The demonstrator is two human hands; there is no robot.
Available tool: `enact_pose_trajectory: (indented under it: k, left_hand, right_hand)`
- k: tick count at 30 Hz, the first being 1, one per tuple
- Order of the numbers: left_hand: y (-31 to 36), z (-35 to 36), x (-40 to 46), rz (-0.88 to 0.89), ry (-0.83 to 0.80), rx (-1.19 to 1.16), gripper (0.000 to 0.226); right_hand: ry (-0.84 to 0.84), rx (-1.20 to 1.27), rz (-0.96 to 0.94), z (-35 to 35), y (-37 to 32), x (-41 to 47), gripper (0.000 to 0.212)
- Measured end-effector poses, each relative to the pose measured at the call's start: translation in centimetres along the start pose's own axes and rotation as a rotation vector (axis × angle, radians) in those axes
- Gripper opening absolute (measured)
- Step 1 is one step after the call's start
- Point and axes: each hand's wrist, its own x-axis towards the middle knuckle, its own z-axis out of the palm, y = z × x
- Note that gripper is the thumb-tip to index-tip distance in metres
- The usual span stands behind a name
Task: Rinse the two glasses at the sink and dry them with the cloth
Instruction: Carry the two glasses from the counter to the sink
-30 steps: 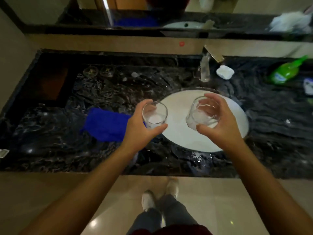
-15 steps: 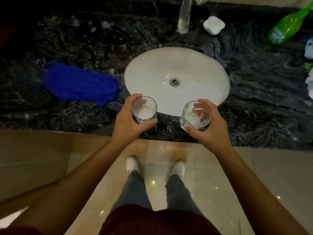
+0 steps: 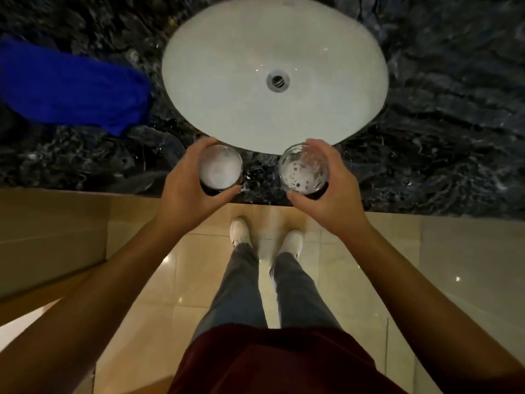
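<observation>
Right now I hold 2 glasses upright over the counter's (image 3: 426, 155) front edge, just short of the sink (image 3: 227, 81). My left hand (image 3: 184, 189) is wrapped round the left glass (image 3: 220, 172), which has a cloudy white film or foam at its bottom. My right hand (image 3: 335, 191) grips the right glass (image 3: 304, 173), thumb on the near side, with bubbles inside. The blue cloth (image 3: 71, 86) lies on the counter to the left of the sink, apart from it.

What I'd worry about: both glasses hang partly past the counter edge, above the tiled floor (image 3: 170, 280) and my shoes (image 3: 241, 231). If they are wet or soapy, as the bubbles suggest, one could slip and break there. With both hands full, I'd have none free for a tap or the cloth.

No brand, label or writing shows on anything here.
</observation>
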Motion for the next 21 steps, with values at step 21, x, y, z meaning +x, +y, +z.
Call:
enact_pose_trajectory:
  k: [21]
  left_hand:
    - [-0.8, -1.2, 1.0, 0.048, -0.056, 0.204, 0.103]
  right_hand:
    - [-0.102, -0.05, -0.022, 0.4, 1.2, 1.0, 0.092]
